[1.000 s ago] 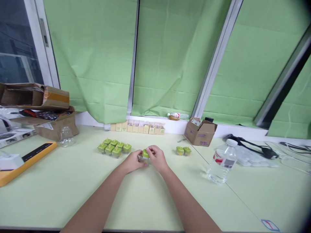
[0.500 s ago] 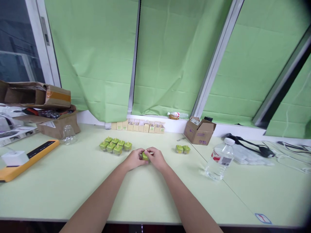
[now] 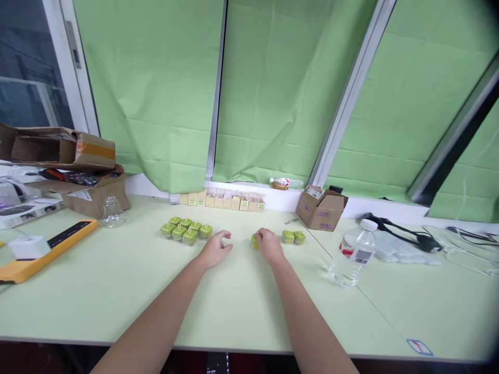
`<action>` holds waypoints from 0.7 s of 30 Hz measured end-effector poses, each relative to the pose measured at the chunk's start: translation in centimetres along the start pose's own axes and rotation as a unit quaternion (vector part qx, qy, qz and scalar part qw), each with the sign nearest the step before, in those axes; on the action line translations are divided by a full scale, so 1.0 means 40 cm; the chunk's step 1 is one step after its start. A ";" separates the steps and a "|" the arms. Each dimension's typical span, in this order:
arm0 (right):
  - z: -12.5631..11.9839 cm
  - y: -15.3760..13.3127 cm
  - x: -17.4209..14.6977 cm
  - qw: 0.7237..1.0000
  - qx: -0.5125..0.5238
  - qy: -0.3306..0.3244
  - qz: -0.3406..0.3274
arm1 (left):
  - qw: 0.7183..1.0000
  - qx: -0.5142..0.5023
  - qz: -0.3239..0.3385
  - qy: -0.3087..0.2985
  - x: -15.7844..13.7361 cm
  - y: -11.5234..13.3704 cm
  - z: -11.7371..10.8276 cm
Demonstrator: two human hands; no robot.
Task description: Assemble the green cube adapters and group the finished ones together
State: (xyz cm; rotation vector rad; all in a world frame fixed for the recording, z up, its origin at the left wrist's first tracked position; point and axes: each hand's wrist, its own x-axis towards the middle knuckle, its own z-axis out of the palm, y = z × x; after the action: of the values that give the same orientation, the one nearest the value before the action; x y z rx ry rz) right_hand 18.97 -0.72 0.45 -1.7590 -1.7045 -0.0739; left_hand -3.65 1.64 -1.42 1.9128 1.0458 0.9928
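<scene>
My right hand [image 3: 268, 244] is closed on a small clear cup with a green lid [image 3: 254, 241], partly hidden by the fingers. Just to its right, two more green-lidded cups [image 3: 293, 237] stand side by side on the table. My left hand [image 3: 215, 249] holds nothing, its thumb and fingers apart, over the table left of centre. Close beyond it, on the left, several green-lidded cups [image 3: 189, 237] are grouped in rows, with small yellowish loops on their lids.
A row of small open cardboard boxes [image 3: 222, 199] lines the back edge. To the right are a brown carton [image 3: 322, 209], a water bottle [image 3: 353, 254] and a black strap [image 3: 405, 234]. At left lie an orange power strip [image 3: 72, 241], a clear plastic container [image 3: 113, 212] and stacked cartons [image 3: 95, 150].
Both hands were together around one green-lidded cup. They have parted: my left hand let go and opened, while my right hand carried the cup rightward.
</scene>
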 end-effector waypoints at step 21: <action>-0.071 0.104 0.005 0.957 -0.127 0.239 0.100 | 0.867 0.404 0.029 0.290 0.017 -0.015 -0.109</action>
State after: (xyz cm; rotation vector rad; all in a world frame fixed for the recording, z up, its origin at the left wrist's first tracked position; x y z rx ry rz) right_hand 23.90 -1.62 1.00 -1.8941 -1.2010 -0.6022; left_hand -7.41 3.48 0.14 2.3465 2.0083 1.3437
